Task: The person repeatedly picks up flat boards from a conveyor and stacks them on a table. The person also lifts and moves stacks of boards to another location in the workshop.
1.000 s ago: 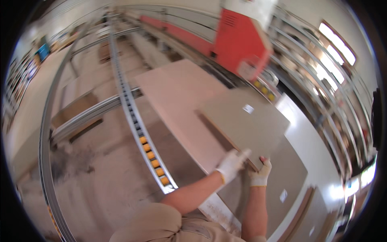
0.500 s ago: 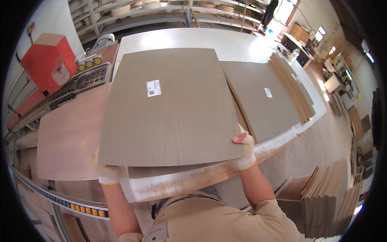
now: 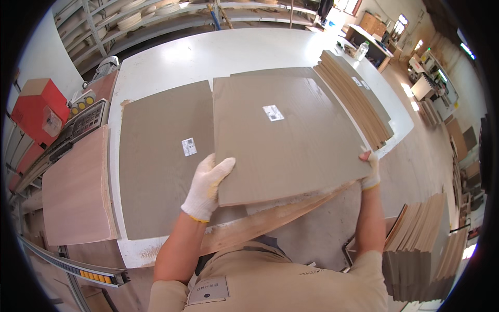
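A grey-brown wood panel (image 3: 286,151) with a white label is held between my two gloved hands, above the white table (image 3: 171,60). At its near left corner my left hand (image 3: 206,183) grips the edge, thumb on top and fingers hidden beneath. My right hand (image 3: 370,169) holds the near right corner, with a bare thumb tip showing through the glove. Left of it, a second labelled panel (image 3: 161,156) lies flat on the table. Partly covered by the held panel is another one, whose far edge shows. To the right stands a stack of panels (image 3: 348,99).
Red-boxed machinery (image 3: 39,112) and a pinkish board (image 3: 75,192) are on the left. More panels stand in a stack (image 3: 416,249) at lower right. A clear bottle (image 3: 362,51) sits at the table's far right corner. Shelves (image 3: 156,26) line the back.
Both hands have carried the held panel rightward, from the table's left part toward the stack. The panel now on the left has come into view from beneath it.
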`<state>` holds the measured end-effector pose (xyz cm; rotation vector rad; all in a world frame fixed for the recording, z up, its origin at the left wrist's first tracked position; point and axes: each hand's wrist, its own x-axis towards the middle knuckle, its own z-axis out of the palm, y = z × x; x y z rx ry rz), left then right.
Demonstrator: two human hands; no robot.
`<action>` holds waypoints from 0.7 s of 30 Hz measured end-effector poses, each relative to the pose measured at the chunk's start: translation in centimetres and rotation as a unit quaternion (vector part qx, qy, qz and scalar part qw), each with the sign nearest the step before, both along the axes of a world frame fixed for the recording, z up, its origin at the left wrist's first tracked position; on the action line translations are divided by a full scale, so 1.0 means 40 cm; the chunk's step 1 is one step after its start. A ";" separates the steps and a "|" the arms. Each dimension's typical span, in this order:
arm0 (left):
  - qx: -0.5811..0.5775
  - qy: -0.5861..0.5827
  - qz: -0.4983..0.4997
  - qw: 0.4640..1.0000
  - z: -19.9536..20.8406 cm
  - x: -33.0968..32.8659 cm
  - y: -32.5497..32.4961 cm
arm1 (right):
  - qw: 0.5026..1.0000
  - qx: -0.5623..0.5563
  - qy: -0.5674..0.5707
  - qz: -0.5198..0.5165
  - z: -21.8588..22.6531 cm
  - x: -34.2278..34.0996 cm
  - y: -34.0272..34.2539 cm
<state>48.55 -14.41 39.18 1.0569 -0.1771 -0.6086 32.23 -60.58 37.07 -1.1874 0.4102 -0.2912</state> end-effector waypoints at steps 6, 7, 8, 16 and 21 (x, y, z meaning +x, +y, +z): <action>0.444 -0.280 0.032 0.850 -0.034 0.011 -0.133 | 0.793 -0.511 0.330 0.036 0.170 0.172 -0.274; 0.508 -0.331 0.054 0.793 -0.040 0.019 -0.137 | 0.830 -0.466 0.307 0.013 0.154 0.191 -0.266; 0.566 -0.382 0.078 0.726 -0.047 0.027 -0.147 | 0.834 -0.469 0.290 -0.020 0.144 0.208 -0.265; 0.502 -0.244 0.010 0.830 -0.134 0.060 -0.358 | 0.658 -0.608 0.442 -0.039 0.032 0.339 -0.178; 0.442 -0.247 0.042 0.861 -0.167 0.187 -0.371 | 0.664 -0.607 0.433 -0.057 0.052 0.337 -0.163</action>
